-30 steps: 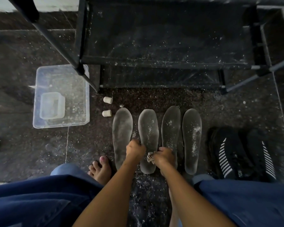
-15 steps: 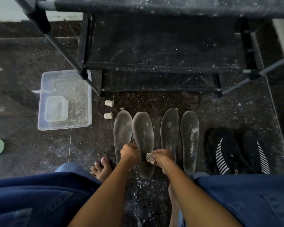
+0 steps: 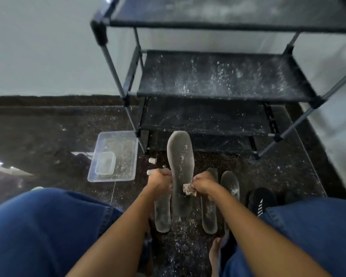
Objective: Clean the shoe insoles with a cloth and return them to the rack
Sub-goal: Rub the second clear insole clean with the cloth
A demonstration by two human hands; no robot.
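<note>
A dusty grey insole [image 3: 180, 162] is lifted off the floor, toe pointing away from me. My left hand [image 3: 160, 179] grips its left edge near the middle. My right hand [image 3: 203, 183] holds a small crumpled beige cloth [image 3: 189, 189] against the insole's right edge. Three more dusty insoles lie on the dark floor below: one under my left hand [image 3: 162, 214], two to the right [image 3: 209, 212] [image 3: 230, 182]. The black shoe rack [image 3: 218, 80] stands just beyond, its shelves speckled with white dust.
A clear plastic tub [image 3: 126, 154] with a smaller container [image 3: 105, 163] inside sits on the floor to the left. Two small white caps [image 3: 152, 160] lie beside it. Black sneakers [image 3: 261, 200] rest at the right. My blue-clad knees flank my arms.
The second insole from the left has been raised off the floor in my left hand. My head has tilted up, bringing the rack's upper shelves into view.
</note>
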